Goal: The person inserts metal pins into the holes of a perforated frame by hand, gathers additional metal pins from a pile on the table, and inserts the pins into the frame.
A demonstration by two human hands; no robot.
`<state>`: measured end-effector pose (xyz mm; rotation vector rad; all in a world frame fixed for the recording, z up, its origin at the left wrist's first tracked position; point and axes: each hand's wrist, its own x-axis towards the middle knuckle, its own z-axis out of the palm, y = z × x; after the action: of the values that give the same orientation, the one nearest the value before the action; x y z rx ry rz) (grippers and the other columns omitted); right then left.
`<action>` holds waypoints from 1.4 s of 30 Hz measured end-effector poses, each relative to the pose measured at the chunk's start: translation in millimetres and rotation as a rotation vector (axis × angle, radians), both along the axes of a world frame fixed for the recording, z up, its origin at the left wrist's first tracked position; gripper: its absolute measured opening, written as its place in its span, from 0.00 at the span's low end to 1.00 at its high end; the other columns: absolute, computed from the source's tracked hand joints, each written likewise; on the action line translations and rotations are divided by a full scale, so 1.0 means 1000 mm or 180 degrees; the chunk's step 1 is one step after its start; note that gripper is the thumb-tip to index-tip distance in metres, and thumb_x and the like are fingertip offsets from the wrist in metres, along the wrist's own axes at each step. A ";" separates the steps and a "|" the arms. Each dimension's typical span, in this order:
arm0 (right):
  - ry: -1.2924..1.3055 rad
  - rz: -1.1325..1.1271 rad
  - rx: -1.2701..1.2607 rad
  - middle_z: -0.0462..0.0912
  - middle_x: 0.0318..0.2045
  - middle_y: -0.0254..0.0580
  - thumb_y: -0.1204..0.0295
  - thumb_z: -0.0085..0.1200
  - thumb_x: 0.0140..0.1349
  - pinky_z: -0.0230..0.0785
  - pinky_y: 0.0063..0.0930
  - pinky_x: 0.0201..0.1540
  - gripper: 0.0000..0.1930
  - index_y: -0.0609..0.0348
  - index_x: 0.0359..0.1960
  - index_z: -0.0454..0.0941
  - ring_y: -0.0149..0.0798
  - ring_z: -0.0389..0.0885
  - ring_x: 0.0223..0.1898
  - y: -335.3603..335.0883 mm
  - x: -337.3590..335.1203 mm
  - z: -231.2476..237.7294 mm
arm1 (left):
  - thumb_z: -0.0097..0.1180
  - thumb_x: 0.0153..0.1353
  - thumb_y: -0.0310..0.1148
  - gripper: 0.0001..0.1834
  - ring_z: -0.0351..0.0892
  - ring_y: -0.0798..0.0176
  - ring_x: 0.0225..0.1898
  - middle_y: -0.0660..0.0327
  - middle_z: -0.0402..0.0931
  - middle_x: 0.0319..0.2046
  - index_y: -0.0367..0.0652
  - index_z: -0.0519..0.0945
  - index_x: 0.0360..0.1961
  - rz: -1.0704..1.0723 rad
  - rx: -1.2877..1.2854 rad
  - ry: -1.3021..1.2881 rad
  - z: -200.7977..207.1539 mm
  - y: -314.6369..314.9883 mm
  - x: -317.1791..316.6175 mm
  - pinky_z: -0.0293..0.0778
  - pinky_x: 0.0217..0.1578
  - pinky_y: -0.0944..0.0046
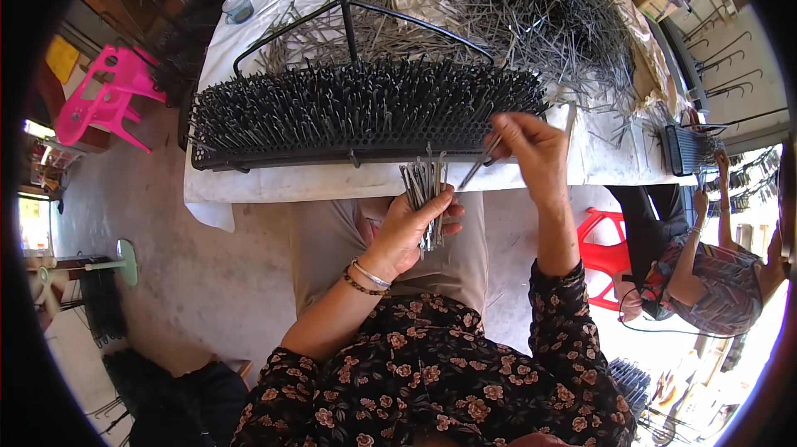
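A bundle of thin grey metal rods [422, 185] stands up out of my left hand [405, 235], whose fingers are closed round it in front of the table edge. Pinched in my right hand [535, 156] are one or more similar rods [473, 173], pointing down to the left by the rack's front right side; the exact number cannot be told. Just beyond both hands lies a long black perforated rack [274, 158] with a tall metal frame. Its holes are densely filled with dark upright rods [357, 107], while a strip of bare holes shows along the front.
Loose rods lie in a large heap [531, 15] behind the rack on the white-covered table [274, 190]. A glass [237, 7] stands at the far left. Pink stool [108, 98] on the left, red stool [602, 244] on the right. Another person [714, 281] works at a smaller rack [682, 151].
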<state>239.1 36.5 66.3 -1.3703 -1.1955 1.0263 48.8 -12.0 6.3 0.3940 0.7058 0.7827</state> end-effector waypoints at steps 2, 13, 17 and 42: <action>-0.0044 -0.0243 0.0292 0.82 0.25 0.38 0.72 0.56 0.60 0.70 0.16 0.28 0.09 0.66 0.36 0.81 0.24 0.78 0.26 0.010 0.000 0.003 | 0.56 0.60 0.33 0.09 0.77 0.66 0.38 0.65 0.75 0.34 0.43 0.76 0.40 -0.0015 -0.0016 0.0025 0.000 0.000 0.000 0.79 0.35 0.64; -0.1536 -0.0064 0.1569 0.83 0.29 0.38 0.75 0.60 0.55 0.70 0.19 0.33 0.07 0.62 0.35 0.82 0.26 0.78 0.29 0.035 0.006 -0.002 | 0.57 0.59 0.34 0.09 0.76 0.68 0.36 0.66 0.74 0.32 0.43 0.76 0.39 -0.0097 0.0020 0.0127 0.001 -0.003 0.001 0.78 0.33 0.65; -0.0990 -0.0064 0.1375 0.83 0.30 0.38 0.75 0.59 0.55 0.70 0.19 0.36 0.07 0.62 0.35 0.82 0.27 0.79 0.31 0.036 0.004 -0.014 | 0.57 0.60 0.34 0.09 0.76 0.68 0.36 0.66 0.74 0.32 0.43 0.76 0.39 -0.0136 0.0023 0.0143 0.001 -0.002 0.003 0.78 0.33 0.65; -0.0220 -0.0142 0.1185 0.82 0.27 0.38 0.75 0.56 0.59 0.72 0.19 0.34 0.08 0.67 0.37 0.80 0.27 0.78 0.29 0.031 0.012 -0.005 | 0.57 0.60 0.36 0.10 0.75 0.68 0.39 0.66 0.74 0.33 0.45 0.76 0.40 -0.0076 0.0043 0.0152 0.000 -0.005 0.001 0.77 0.34 0.65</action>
<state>251.2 67.3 61.8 -1.1390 -1.3248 0.6863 49.7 -17.0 6.0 0.4338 0.7395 0.7577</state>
